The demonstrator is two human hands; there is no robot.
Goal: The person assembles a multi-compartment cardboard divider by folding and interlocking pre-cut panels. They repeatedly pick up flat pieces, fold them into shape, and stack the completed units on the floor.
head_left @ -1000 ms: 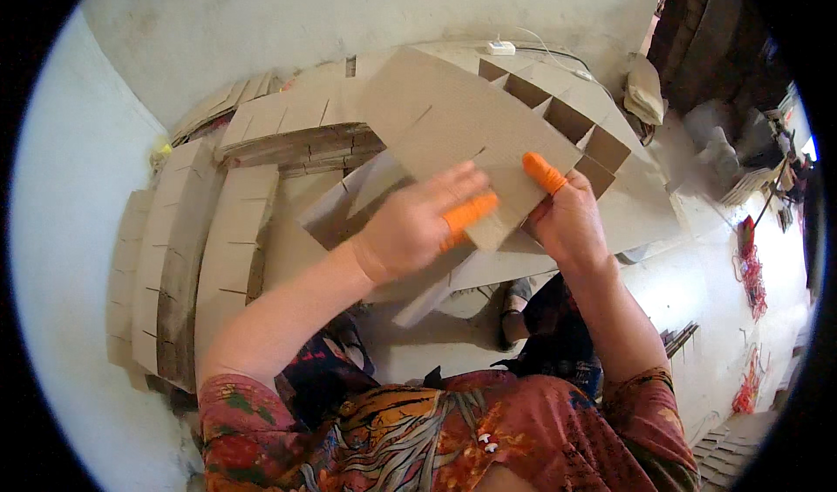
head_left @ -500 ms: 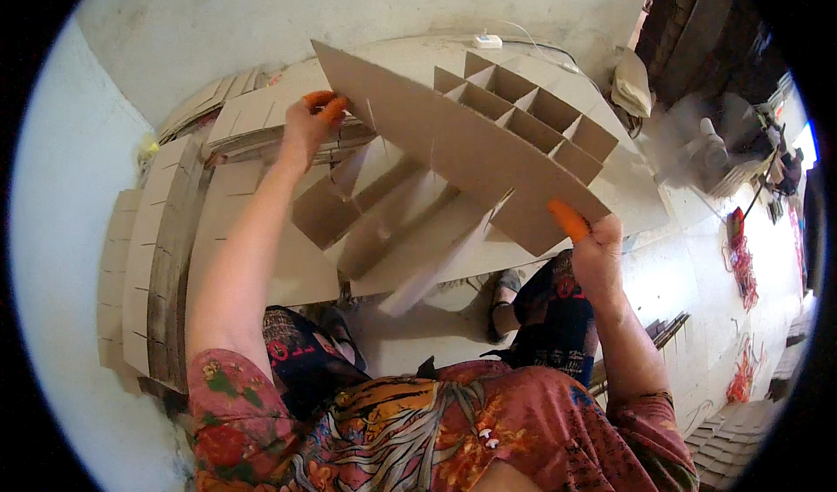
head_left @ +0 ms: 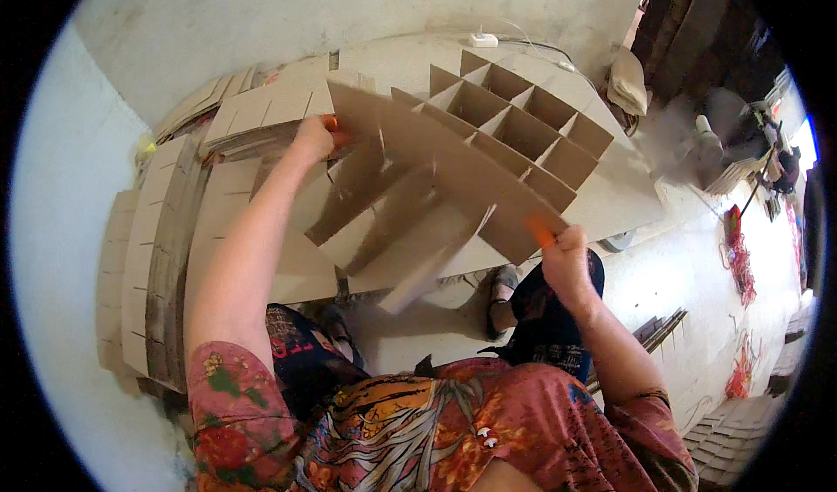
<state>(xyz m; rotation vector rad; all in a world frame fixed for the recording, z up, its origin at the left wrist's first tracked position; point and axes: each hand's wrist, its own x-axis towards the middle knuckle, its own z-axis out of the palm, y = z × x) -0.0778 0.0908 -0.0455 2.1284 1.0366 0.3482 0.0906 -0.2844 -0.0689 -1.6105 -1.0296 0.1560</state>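
Observation:
A long brown cardboard divider strip (head_left: 440, 159) slants across the middle, held by its two ends. My left hand (head_left: 314, 140), with orange covers on its fingertips, pinches the far left end. The near right end is gripped in my right hand (head_left: 568, 265), which also has an orange fingertip cover. Several shorter cardboard cross strips (head_left: 410, 222) hang from slots along the long one; they are blurred. Just behind it, an interlocked cardboard divider grid (head_left: 478, 106) with square cells stands on the flat board surface, and the strip hides part of its near side.
Slotted cardboard strips are stacked at the left (head_left: 139, 256), and another stack (head_left: 261, 117) lies behind my left hand. A white power strip (head_left: 484, 40) sits by the wall. At the right are a blurred fan (head_left: 711, 147) and red twine (head_left: 739, 256) on the floor.
Both hands have shifted the long strip: its far left end is lower and its right end slightly left and nearer. More of the grid behind is now visible.

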